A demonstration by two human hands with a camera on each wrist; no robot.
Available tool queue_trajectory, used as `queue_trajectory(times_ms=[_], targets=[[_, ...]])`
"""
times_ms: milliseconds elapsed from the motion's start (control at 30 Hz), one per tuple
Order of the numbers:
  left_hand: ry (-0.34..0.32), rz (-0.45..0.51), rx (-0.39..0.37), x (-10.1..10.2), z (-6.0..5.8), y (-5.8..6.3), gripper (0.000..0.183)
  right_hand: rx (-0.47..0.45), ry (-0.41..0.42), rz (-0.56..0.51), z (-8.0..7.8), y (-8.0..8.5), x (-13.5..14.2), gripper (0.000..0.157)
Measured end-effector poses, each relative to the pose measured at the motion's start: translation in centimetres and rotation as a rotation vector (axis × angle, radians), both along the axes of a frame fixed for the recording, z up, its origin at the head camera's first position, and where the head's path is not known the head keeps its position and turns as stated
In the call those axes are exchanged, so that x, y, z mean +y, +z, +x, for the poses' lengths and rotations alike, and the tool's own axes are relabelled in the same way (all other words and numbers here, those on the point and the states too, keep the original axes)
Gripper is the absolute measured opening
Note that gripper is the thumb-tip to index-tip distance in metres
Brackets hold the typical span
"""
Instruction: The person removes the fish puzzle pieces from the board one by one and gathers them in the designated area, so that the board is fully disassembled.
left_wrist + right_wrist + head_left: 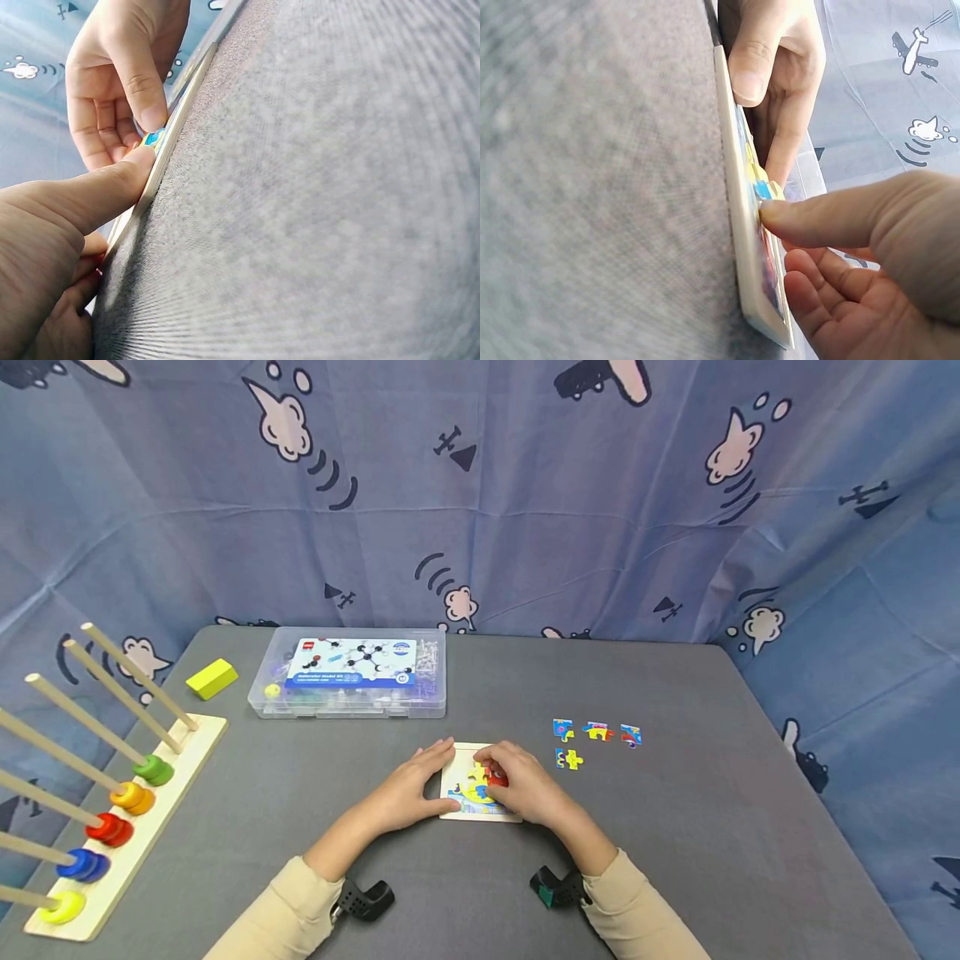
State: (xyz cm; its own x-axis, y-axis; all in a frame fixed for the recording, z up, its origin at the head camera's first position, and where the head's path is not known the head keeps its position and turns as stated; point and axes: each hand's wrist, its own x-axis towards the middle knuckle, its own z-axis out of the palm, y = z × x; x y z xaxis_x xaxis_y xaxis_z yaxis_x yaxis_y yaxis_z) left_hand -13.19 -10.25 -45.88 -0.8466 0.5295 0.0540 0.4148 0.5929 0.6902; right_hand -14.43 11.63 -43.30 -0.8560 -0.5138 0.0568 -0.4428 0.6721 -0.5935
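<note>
A small wooden jigsaw board (pixel 459 757) with a pale frame lies on the table, its picture partly filled with yellow, red and blue pieces. My left hand (pixel 408 790) holds the board's left side, thumb at the lower left corner and fingers along the upper left edge. Over the right half of the board is my right hand (pixel 527 787), with thumb and index finger pinching a blue and yellow puzzle piece (pixel 763 189) at the picture's surface. Its other fingers are curled, and the hand hides part of the picture.
Several loose puzzle pieces (pixel 598 732) lie right of the board. Behind it stands a clear plastic molecular model kit box (pixel 348 702), with a yellow block (pixel 212 679) beside it. A wooden peg rack (pixel 161 793) with coloured rings takes up the left edge. A patterned curtain hangs behind.
</note>
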Motion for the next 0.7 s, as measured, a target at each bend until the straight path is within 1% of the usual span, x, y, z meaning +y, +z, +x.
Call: queue_trajectory(times_ms=[167,367,533,700], targets=[[-0.003,-0.004,0.020,0.0,0.0,0.0,0.078,0.021,-0.001,0.000,-0.1,0.1,0.3,0.037],[-0.001,0.001,0.010,0.1,0.0,0.0,0.077,-0.011,-0.034,-0.025,-0.4,0.6,1.4,0.038],[0.004,-0.001,-0.001,0.1,0.1,0.1,0.077,-0.019,-0.042,-0.038,-0.7,0.9,3.0,0.037],[0.006,-0.004,0.003,0.1,0.1,0.2,0.078,0.022,-0.045,-0.040,-1.0,1.1,5.4,0.036]])
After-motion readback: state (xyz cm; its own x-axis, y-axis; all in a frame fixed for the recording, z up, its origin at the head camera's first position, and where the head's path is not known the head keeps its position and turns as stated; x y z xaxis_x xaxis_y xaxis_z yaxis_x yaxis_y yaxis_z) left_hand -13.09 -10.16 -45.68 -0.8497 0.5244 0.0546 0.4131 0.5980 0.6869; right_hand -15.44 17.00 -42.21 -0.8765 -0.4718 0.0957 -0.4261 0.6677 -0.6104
